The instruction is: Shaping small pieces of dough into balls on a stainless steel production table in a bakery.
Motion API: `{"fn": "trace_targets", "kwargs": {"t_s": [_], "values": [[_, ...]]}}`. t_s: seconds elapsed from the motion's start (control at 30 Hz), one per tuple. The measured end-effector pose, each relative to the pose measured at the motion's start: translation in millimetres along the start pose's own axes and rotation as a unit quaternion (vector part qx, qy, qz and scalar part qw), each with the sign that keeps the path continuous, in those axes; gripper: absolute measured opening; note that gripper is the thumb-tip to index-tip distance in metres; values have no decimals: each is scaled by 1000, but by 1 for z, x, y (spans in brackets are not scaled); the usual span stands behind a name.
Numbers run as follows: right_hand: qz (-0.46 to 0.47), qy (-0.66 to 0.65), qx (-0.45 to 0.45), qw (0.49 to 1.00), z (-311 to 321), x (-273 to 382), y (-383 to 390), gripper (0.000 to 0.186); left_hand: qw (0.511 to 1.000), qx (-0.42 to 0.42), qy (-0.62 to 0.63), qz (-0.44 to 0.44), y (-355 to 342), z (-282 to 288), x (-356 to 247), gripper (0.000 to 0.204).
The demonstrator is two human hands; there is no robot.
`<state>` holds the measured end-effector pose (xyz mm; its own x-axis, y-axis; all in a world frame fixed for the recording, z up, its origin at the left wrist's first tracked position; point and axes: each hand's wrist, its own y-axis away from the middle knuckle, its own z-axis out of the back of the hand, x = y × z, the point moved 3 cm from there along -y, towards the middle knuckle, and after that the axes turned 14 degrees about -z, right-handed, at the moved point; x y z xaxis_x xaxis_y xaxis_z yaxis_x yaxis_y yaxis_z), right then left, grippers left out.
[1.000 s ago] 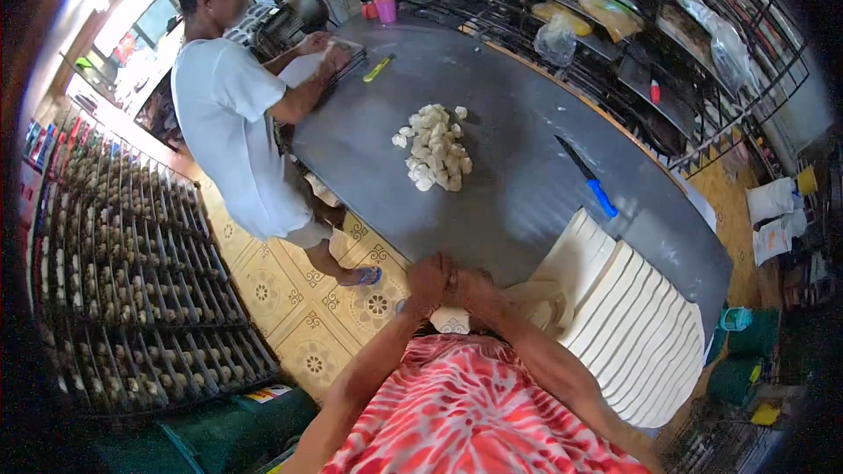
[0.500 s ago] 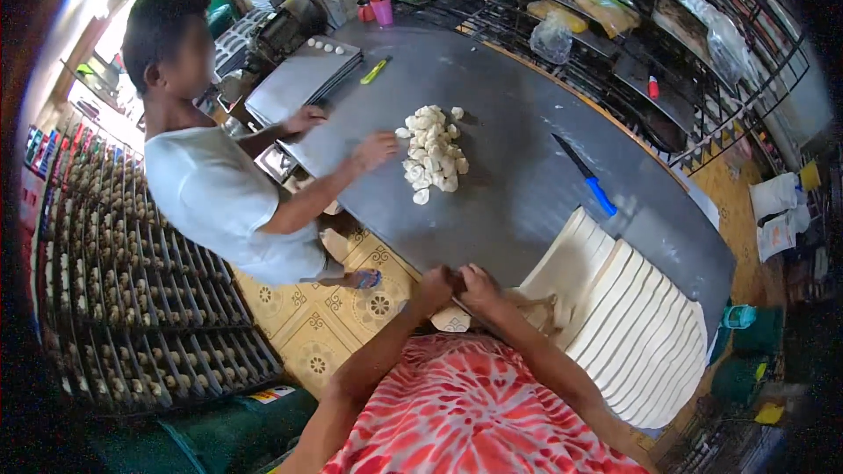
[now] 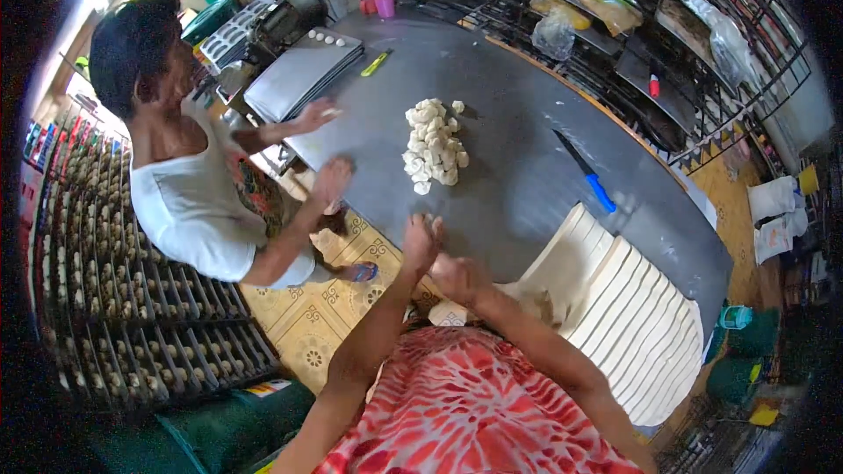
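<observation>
The left hand (image 3: 422, 244) was by the near edge of the desk (image 3: 518, 184), its fingers curled in; the right hand (image 3: 458, 278) was just beside it, fingers bent too. Whether either held anything, I could not tell. From them, the pile of dough pieces (image 3: 435, 145) lay at twelve o'clock, the blue-handled knife (image 3: 593, 181) at two, the dough strips (image 3: 630, 325) at four, a co-worker's hand (image 3: 333, 180) at ten.
</observation>
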<state>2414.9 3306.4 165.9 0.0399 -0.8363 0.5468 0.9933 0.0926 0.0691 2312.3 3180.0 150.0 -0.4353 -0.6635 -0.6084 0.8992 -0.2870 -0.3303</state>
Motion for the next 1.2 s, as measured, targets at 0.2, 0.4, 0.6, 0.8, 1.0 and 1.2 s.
{"fn": "trace_targets", "kwargs": {"t_s": [0.2, 0.4, 0.6, 0.8, 1.0, 1.2], "values": [[-85, -113, -29, 990, -10, -26, 7, 41, 947, 263, 140, -121, 55, -15, -15, 35], [-213, -93, 112, 966, -12, -15, 21, 36, 980, 196, 11, 16, 76, -10, -35, 41], [-172, -39, 172, 969, 5, -4, 10, 31, 982, 171, -44, 69, 46, -4, -34, 50], [50, 78, 72, 993, 16, 4, 10, 25, 999, 18, -25, -28, 0, -19, -1, 34], [-184, -50, 54, 980, -8, -31, 4, 27, 913, 352, 182, -99, 51, -36, -8, 27], [-148, -73, 28, 986, 2, -28, 37, 47, 968, 242, -17, -59, 73, -18, -59, 34]]}}
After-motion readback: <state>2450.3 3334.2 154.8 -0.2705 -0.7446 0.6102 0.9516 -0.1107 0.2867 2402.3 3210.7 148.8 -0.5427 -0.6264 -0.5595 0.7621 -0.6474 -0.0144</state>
